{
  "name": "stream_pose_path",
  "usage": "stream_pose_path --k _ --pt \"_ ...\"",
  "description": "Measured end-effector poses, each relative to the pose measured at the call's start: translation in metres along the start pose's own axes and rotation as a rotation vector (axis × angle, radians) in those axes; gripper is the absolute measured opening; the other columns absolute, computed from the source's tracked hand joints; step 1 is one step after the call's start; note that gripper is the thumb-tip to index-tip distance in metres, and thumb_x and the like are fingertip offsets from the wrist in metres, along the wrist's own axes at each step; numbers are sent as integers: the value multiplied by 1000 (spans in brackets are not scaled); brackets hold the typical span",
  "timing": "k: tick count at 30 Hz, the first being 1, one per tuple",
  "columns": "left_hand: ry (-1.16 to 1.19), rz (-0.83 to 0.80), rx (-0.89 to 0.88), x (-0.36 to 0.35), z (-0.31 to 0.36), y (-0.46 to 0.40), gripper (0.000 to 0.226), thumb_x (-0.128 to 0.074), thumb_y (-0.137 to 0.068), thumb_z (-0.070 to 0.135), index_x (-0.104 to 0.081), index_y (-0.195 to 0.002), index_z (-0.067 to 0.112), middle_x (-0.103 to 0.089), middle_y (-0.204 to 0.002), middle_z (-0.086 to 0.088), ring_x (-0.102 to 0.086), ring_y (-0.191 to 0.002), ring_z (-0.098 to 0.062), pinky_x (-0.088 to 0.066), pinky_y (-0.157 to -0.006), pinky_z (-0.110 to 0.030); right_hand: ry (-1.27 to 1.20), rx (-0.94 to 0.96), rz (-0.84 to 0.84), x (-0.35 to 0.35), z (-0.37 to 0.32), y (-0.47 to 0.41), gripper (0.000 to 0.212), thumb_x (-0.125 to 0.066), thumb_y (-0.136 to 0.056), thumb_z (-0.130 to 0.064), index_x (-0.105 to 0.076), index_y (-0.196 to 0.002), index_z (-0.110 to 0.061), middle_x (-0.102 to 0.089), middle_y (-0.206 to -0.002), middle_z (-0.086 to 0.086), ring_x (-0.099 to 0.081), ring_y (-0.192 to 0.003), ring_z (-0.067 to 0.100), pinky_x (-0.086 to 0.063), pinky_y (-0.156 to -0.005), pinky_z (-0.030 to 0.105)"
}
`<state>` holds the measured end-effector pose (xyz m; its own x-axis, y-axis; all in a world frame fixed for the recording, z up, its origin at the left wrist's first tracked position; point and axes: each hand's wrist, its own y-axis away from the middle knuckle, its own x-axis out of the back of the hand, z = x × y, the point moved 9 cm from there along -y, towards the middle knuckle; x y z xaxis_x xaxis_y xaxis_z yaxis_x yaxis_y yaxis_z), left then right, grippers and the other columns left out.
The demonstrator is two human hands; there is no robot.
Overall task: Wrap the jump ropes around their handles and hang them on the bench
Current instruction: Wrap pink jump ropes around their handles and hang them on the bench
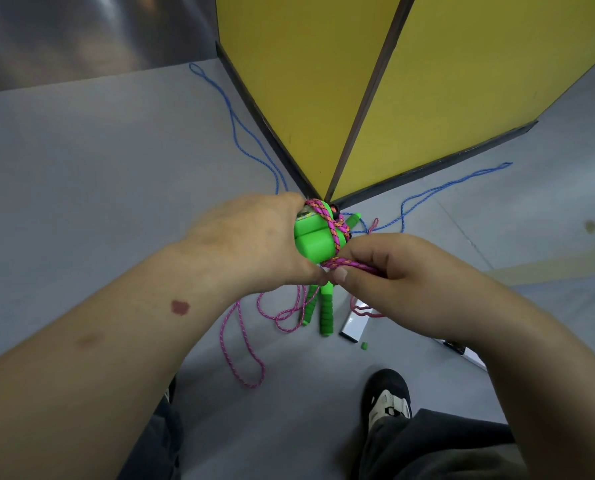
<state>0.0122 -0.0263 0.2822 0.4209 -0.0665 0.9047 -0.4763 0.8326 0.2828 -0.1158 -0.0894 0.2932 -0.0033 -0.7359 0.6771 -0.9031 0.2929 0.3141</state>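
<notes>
The person stands over a grey floor (81,168), both hands raised in front of the corner where two yellow panels with dark edging (427,81) meet. The left hand (251,240) grips a pair of bright green plastic jump-rope handles (315,242), held side by side with their blunt ends facing up. A pink braided cord flecked with orange (327,216) already crosses those handles in several turns. The right hand (403,271) pinches a stretch of that same cord just beside the handles, thumb and curled fingers closed on it, the two hands touching at the fingertips.

Below the hands the slack of the pink cord trails in loose loops on the floor, reaching down towards the person's dark trousers (445,448) and a black and white shoe (387,400). A second pair of green ribbed handles (325,313) lies on the floor among those loops, next to a slim white bar-like object (354,323) and a tiny green piece (364,345).

A thin blue cord (247,140) runs along the foot of the left panel and another stretch of it wanders out to the right, past the right panel's lower edge. The floor to the far left is open grey surface up to a shiny metallic wall (81,36).
</notes>
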Motion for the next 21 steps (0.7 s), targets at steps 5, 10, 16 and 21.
stream_pose_path --k 5,10,16,21 --pt "-82 -99 -84 -12 9 4 65 -81 -58 78 -49 -99 38 -56 -81 12 -51 -71 -5 -37 -55 -29 -132 22 -5 4 4 1 20 -62 -98 -35 -68 -87 -19 -55 -74 12 -54 -66 32 -56 -65 55" --pt "-130 -201 -201 -19 22 12 61 -81 -59 78 -48 -94 40 -56 -78 13 -49 -68 -1 -33 -53 -28 -228 74 98 15 2 -3 19 -78 -81 -39 -72 -82 -21 -63 -74 13 -57 -66 32 -51 -62 49" --pt "-127 -248 -272 -19 32 21 55 -82 -62 74 -45 -90 44 -56 -79 14 -50 -68 -1 -34 -53 -27 -373 57 182 23 14 -7 27 -82 -68 -40 -71 -75 -16 -60 -63 2 -52 -58 12 -44 -53 28" --pt "-67 -305 -291 -20 37 27 62 -84 -61 73 -50 -107 47 -59 -83 17 -55 -72 0 -44 -58 -27 -493 8 216 22 29 -12 26 -82 -69 -39 -70 -74 -16 -63 -64 4 -52 -58 13 -42 -53 23"
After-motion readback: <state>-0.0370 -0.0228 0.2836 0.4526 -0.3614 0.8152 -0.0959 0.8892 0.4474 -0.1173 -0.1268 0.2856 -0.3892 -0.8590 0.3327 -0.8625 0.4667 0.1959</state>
